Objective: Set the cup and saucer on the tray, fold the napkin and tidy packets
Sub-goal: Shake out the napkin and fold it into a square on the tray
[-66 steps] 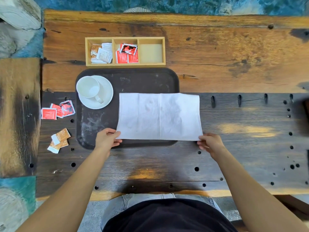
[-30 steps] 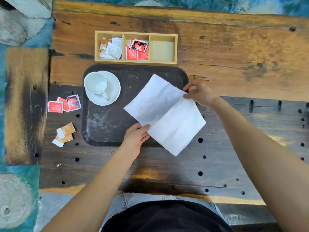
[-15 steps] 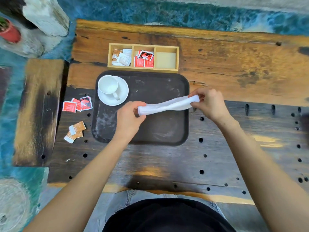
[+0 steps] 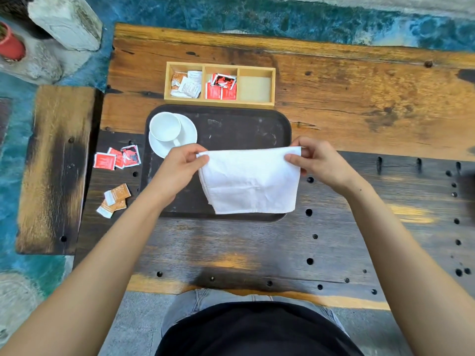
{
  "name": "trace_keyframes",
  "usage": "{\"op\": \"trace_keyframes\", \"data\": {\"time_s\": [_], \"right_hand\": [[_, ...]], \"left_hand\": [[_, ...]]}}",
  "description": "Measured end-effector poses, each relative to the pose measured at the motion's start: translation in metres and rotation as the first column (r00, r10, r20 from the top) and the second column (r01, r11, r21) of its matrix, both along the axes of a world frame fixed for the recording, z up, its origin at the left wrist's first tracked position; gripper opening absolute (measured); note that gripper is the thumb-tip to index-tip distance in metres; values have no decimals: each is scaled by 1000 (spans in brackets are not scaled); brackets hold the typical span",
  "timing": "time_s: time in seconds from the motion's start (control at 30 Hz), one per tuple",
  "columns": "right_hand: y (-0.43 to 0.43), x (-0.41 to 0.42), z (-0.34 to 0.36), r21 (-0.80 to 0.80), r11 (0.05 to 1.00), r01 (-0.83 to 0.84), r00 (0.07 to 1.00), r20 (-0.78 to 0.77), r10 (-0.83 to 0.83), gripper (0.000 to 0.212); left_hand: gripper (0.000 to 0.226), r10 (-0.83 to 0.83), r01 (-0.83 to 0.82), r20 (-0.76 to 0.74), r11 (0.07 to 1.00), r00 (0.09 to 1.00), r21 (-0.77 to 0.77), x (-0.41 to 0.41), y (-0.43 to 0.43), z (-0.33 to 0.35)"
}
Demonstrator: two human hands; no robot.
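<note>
A white napkin (image 4: 250, 182), folded double, hangs above the dark tray (image 4: 231, 127). My left hand (image 4: 183, 165) pinches its upper left corner and my right hand (image 4: 317, 160) pinches its upper right corner. A white cup (image 4: 165, 127) stands on a white saucer (image 4: 189, 131) in the tray's far left corner. Red packets (image 4: 117, 158) and brown packets (image 4: 114, 199) lie loose on the table left of the tray. A wooden organiser (image 4: 219, 84) behind the tray holds brown and white packets in its left compartment and red ones in the middle.
The organiser's right compartment (image 4: 254, 88) holds no packets. A wooden bench (image 4: 55, 168) stands to the left of the table. A red pot (image 4: 10, 46) and a pale stone block (image 4: 65, 20) sit on the ground at the far left.
The napkin lay flat and open, was turned and lifted, folded in half, and now hangs by its top corners between both hands. Cup, saucer and packets stayed put.
</note>
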State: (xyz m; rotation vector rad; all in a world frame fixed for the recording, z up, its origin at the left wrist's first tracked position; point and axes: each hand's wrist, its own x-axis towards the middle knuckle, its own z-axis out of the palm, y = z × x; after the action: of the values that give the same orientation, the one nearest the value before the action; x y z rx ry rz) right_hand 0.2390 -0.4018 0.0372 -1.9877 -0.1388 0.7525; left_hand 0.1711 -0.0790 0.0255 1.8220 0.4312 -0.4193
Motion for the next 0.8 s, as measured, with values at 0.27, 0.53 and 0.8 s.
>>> {"op": "trace_keyframes", "data": {"time_s": [0.27,0.53,0.8], "right_hand": [[11,29,-7,-80,987,140,976,180,-123,13],[-4,-11,-66,-213,969,126,992,39,-120,25],[4,-75,-119,-434,899,59,951,-249,-182,26]], "left_hand": [[18,30,-47,210,996,977,73,42,3,9],[18,-376,257,217,864,901,433,6,-15,-32],[28,-459,548,-418,828,784,119,-70,-23,-96]]}}
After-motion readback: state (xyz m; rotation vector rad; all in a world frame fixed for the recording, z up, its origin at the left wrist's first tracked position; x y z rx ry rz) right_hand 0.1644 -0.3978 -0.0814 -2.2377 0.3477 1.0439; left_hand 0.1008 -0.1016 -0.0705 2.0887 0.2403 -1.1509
